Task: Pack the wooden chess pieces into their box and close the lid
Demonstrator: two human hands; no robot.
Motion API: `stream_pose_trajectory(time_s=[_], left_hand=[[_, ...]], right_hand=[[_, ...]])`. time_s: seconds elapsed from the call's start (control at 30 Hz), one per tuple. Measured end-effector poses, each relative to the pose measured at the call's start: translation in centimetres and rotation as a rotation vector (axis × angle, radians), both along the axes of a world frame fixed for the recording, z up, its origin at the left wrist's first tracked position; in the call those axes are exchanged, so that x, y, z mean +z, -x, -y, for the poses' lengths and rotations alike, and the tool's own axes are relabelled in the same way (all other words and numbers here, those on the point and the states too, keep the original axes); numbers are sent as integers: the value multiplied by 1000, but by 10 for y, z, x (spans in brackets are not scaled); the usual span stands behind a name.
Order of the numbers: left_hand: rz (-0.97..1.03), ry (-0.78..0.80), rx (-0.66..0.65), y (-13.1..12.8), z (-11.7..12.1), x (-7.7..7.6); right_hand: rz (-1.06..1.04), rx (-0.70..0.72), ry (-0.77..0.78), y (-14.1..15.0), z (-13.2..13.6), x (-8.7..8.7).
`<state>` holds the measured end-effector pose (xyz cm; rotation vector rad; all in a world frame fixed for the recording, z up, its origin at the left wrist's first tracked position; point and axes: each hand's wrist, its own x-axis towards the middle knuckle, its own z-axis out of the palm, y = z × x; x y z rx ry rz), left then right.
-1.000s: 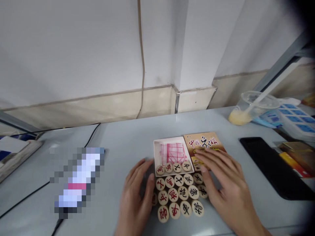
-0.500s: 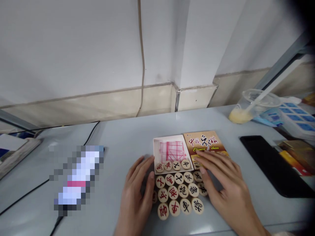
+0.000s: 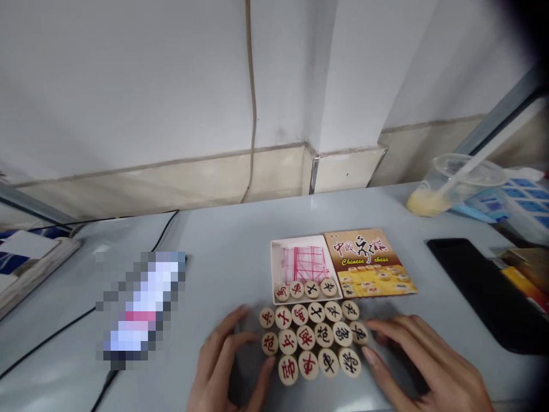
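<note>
Chess pieces: round pale wooden discs bearing red or black characters.

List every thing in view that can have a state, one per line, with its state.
left hand: open, fingers spread, flat on the table beside the pieces
right hand: open, fingertips at the pieces' right edge
chess pieces: face up, in rows on the table
box tray: open, folded board and four pieces inside
box lid: off, printed side up beside the tray
plastic cup: uncovered, tilted, straw in it, a little yellow drink left
phone: screen dark
</note>
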<state>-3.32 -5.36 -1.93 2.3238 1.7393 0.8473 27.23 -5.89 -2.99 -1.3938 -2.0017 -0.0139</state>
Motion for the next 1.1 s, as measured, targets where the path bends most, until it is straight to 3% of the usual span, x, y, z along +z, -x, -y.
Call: stream_pose_trajectory(time_s=[0.2, 0.4, 0.5, 0.67, 0.77, 0.87, 1.1], left_hand=[[-83, -84, -24, -9, -2, 0], [48, 27, -14, 0, -4, 15], [134, 26, -48, -2, -21, 31], [205, 7, -242, -22, -74, 50], [143, -49, -372, -33, -104, 49], [124, -88, -407, -39, -120, 40], [86, -61, -409, -39, -121, 27]], right_hand=[[-16, 51, 60, 1, -5, 1], [-119, 76, 61, -4, -9, 11], [-103, 91, 30, -3, -24, 27], [-30, 252, -29, 7, -77, 52], [115, 293, 26, 14, -108, 55], [147, 355, 75, 20, -126, 49], [95, 350, 75, 22, -124, 32]])
